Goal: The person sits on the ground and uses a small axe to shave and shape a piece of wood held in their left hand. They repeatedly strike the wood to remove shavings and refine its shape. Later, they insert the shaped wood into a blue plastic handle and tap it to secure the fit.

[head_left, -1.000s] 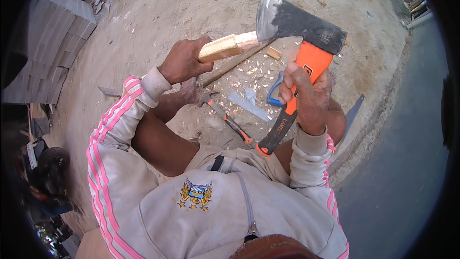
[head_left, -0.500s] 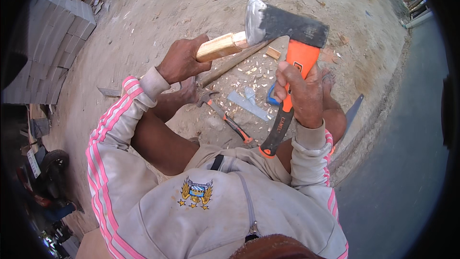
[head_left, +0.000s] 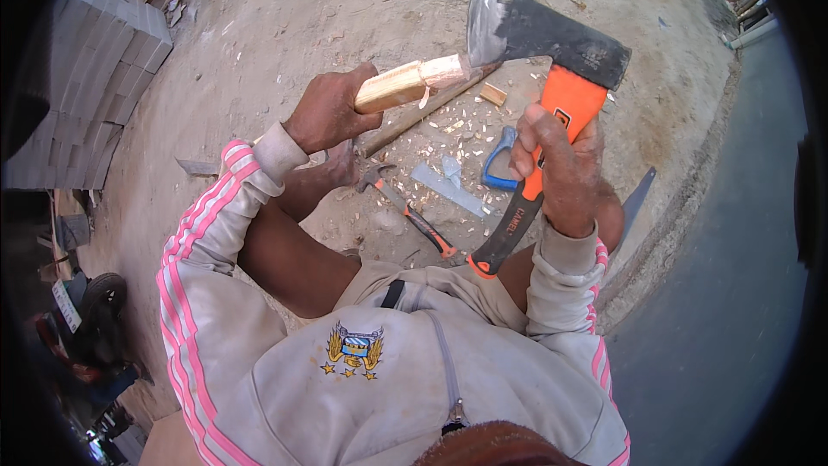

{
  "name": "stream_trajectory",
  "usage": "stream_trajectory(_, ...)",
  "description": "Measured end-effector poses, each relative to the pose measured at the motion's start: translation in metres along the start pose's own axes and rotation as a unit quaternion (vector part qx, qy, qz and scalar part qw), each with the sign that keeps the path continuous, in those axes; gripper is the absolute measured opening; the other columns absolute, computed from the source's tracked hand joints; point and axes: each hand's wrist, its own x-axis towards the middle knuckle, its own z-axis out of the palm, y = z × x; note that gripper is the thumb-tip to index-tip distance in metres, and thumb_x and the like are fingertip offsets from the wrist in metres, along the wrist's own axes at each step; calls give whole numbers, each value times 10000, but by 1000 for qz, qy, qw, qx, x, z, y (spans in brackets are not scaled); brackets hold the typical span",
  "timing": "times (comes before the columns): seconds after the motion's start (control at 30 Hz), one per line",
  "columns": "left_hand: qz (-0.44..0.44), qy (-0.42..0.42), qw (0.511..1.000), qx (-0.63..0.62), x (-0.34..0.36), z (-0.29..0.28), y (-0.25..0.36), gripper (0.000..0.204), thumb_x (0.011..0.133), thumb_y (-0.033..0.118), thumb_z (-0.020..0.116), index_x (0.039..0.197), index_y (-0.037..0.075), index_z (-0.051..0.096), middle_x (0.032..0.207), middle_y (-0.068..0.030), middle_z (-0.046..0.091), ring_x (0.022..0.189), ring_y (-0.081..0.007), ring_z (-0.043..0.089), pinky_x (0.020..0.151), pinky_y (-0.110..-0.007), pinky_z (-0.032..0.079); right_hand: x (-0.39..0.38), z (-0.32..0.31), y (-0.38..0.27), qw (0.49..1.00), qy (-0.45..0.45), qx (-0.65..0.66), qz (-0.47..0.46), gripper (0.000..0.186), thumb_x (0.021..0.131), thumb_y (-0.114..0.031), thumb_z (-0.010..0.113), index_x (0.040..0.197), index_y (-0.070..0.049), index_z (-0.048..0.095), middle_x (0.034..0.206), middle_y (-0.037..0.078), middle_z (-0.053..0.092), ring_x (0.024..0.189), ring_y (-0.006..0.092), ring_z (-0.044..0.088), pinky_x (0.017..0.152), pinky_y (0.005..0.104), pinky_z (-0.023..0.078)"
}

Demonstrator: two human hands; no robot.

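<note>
Closed round a pale piece of wood [head_left: 392, 89], my left hand [head_left: 329, 107] holds it out to the right, its narrower carved end pointing at the axe. A small sliver hangs from the step where the wood narrows. My right hand [head_left: 561, 155] grips the orange and black handle of an axe [head_left: 561, 39]. The dark axe head is raised beside the wood's carved end, its worn silvery edge facing left. Whether the edge touches the wood I cannot tell. Beneath both hands, wood chips [head_left: 448, 134] lie scattered on the ground.
Between my legs lie a claw hammer [head_left: 412, 217], a flat translucent strip [head_left: 448, 190] and a blue handle [head_left: 498, 169]. A long wooden pole [head_left: 414, 118] lies beyond. Grey blocks [head_left: 103, 69] are stacked at far left; a motorbike [head_left: 82, 319] stands lower left. A blade [head_left: 638, 194] shows by my right knee.
The axe in my right hand has moved up and to the right, uncovering more of the blue handle. The wood in my left hand has barely shifted; a hanging sliver now shows on it.
</note>
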Motion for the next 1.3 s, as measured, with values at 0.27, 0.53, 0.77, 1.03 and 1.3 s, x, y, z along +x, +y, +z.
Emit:
stream_trajectory(0.27, -6, 14, 1000, 10, -1, 7, -1, 346, 790, 219, 749, 1064, 84, 586, 828, -183, 697, 791, -399, 697, 703, -474, 543, -1, 9, 12, 995, -40, -70, 63, 191, 968, -69, 640, 1104, -6, 522, 711, 27, 548, 487, 91, 524, 447, 254, 440)
stream_trajectory(0.53, -5, 8, 1000, 27, -2, 10, 0, 355, 800, 231, 744, 1080, 83, 583, 836, -177, 703, 799, -399, 699, 706, -482, 542, 1, 10, 3, 992, -29, -113, 57, 223, 968, -69, 639, 1145, 1, 523, 684, 12, 531, 489, 81, 514, 444, 244, 437)
stream_trajectory(0.77, -19, -5, 999, 34, 0, 8, 3, 377, 797, 235, 747, 1097, 77, 584, 861, -181, 708, 810, -407, 700, 720, -480, 548, -1, 2, -3, 997, -14, -63, 52, 191, 974, -58, 624, 1122, -9, 514, 717, 24, 541, 492, 87, 516, 441, 247, 437)
stream_trajectory(1.03, -14, -1, 999, 31, 2, 7, 5, 363, 794, 227, 744, 1076, 72, 575, 841, -190, 703, 791, -412, 694, 719, -485, 546, -1, 5, -7, 998, 0, -34, 45, 147, 970, -47, 621, 1061, -31, 507, 698, 25, 535, 490, 95, 524, 440, 258, 447)
stream_trajectory(1.3, 5, 25, 1000, 12, 0, 9, 4, 306, 806, 216, 766, 1011, 69, 593, 785, -181, 677, 739, -403, 684, 655, -443, 527, -1, 6, -6, 999, -13, -24, 46, 146, 973, -64, 626, 1052, -37, 507, 709, 28, 544, 496, 99, 532, 436, 265, 453)
